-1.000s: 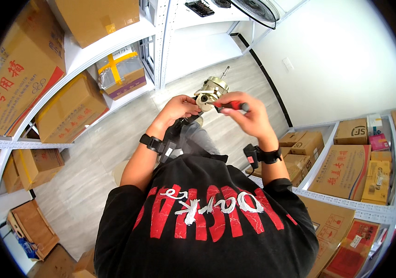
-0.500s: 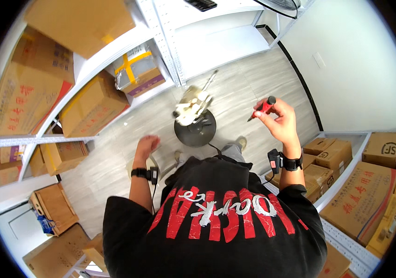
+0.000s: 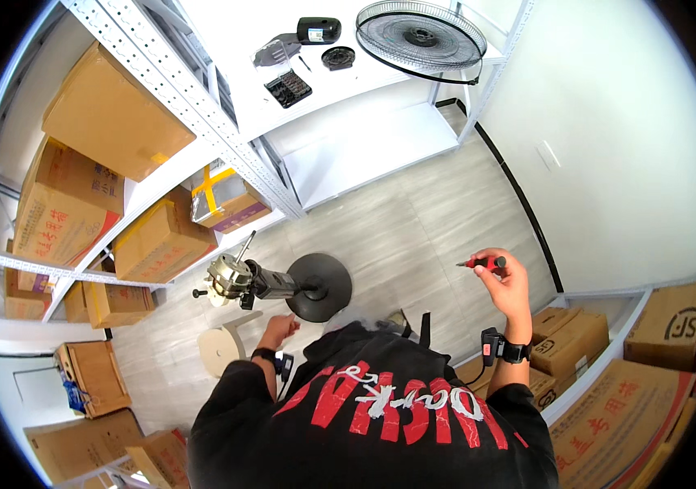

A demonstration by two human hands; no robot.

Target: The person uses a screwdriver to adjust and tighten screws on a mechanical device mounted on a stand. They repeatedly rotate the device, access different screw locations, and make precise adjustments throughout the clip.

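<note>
My right hand [image 3: 508, 285] is raised at the right, closed around a small screwdriver [image 3: 486, 262] with a red and black handle, its tip toward the left. My left hand [image 3: 281, 328] is curled closed beside the fan's round black base [image 3: 338, 285]; what its fingers hold, if anything, is hidden. From the base a short dark neck [image 3: 273, 283] leans left to a bare fan motor [image 3: 230, 275] with a thin metal shaft sticking up. Neither hand visibly grips the fan stand.
On a white shelf ahead lie a round fan grille [image 3: 421, 37], a black housing [image 3: 319, 31], a bit case [image 3: 288, 88] and a round black part [image 3: 338, 58]. Racks of cardboard boxes [image 3: 120, 110] stand left and right. A cream stool [image 3: 222, 350] is near my left arm.
The view has shifted, bringing the shelf with the grille and bit case into sight. The fan motor now shows sharply, left of its base. My right hand still holds the screwdriver, now pointing more sideways.
</note>
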